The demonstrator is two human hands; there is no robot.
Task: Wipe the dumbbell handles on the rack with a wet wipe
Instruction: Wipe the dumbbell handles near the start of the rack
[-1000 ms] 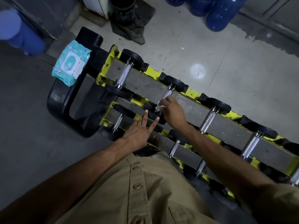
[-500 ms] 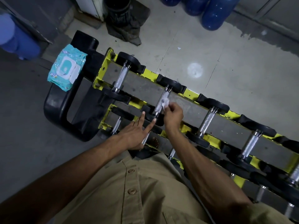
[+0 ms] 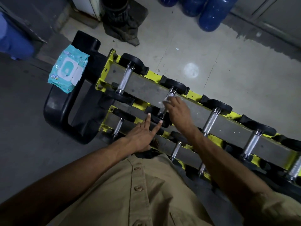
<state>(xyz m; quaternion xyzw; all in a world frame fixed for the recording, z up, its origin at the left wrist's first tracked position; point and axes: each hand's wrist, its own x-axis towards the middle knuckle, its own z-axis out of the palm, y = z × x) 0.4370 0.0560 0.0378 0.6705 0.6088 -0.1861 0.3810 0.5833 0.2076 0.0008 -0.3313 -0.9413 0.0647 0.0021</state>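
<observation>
wipe [image 3: 164,101]: mostly under the right hand's [image 3: 177,110] fingers; only a blurred white scrap shows left of the grip.
handle [image 3: 170,94]: its middle is covered by the grip, with short ends showing above and below it.
left hand [image 3: 140,136]: below-left of the grip, it hides whatever lies under its palm.
rack [image 3: 232,126]: far right of the grip, cut by the frame edge.
pack [image 3: 68,69]: far left of the grip, print too small to read.
bottles [image 3: 211,13]: above the grip, cut by the top edge.

- We see a khaki shirt [image 3: 104,190] filling the lower frame.
- We count round matching buttons [image 3: 138,188] down its front.
- We note a short sleeve [image 3: 275,209] at lower right.
</observation>
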